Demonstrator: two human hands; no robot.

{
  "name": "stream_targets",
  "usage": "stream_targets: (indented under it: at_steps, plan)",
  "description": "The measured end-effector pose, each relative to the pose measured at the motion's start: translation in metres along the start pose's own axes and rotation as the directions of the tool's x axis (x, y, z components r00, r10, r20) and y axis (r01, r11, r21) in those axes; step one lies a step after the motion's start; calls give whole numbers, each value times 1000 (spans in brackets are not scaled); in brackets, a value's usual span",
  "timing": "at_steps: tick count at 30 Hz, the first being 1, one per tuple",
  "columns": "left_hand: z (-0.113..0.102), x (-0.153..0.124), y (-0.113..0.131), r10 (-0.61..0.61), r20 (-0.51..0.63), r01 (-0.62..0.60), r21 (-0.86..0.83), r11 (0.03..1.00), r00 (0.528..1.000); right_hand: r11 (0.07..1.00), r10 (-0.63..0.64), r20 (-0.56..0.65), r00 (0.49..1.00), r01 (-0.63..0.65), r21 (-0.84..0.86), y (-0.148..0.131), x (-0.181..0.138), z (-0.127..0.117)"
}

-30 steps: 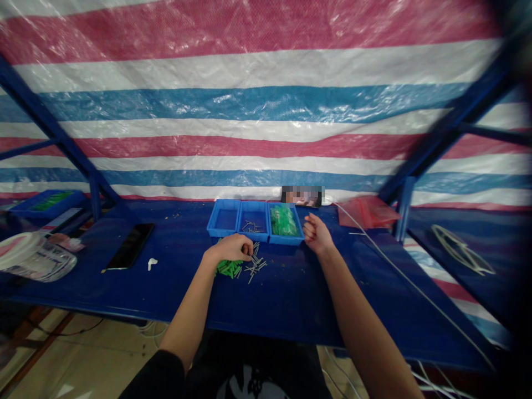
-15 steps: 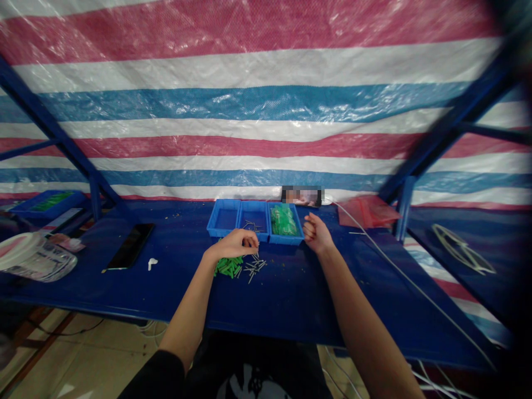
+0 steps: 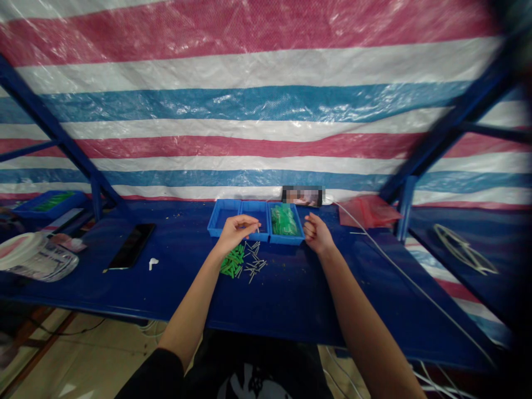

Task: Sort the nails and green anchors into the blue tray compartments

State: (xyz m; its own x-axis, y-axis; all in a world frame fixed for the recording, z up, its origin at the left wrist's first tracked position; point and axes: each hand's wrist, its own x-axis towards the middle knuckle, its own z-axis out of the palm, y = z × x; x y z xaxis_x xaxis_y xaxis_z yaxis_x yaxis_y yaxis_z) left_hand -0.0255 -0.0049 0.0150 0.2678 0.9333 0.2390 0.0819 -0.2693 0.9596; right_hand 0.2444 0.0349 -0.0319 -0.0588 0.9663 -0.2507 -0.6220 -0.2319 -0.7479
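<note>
L hand pinches thin silvery metal pin, blue rectangular plastic middle bin just beyond/under its fingertips, prob. mid-transfer, next move likely calling for low, clean let-go, w/ R hand clenched to its right, contents can't tell.

Green pieces, silver screws, blue trays, red-white-blue striped sheet
</note>
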Motion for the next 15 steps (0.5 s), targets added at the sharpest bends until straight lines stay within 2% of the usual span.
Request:
stream_targets:
  at_steps: [4,8,12,15]
  plan:
    - [-1,2,-2,13,-88,-17,-54,998,996,1000,-2,-12,1000,2,13,0,0,1]
    - [-1,2,-2,19,-117,-27,-62,998,993,1000,-4,-2,1000,4,3,0,0,0]
    - [-1,2,-4,61,-122,-57,36,998,991,1000,-6,3,1000,6,1,0,0,-1]
    - [0,2,-7,125,-136,-97,196,976,983,1000,1,-13,1000,-1,12,0,0,0]
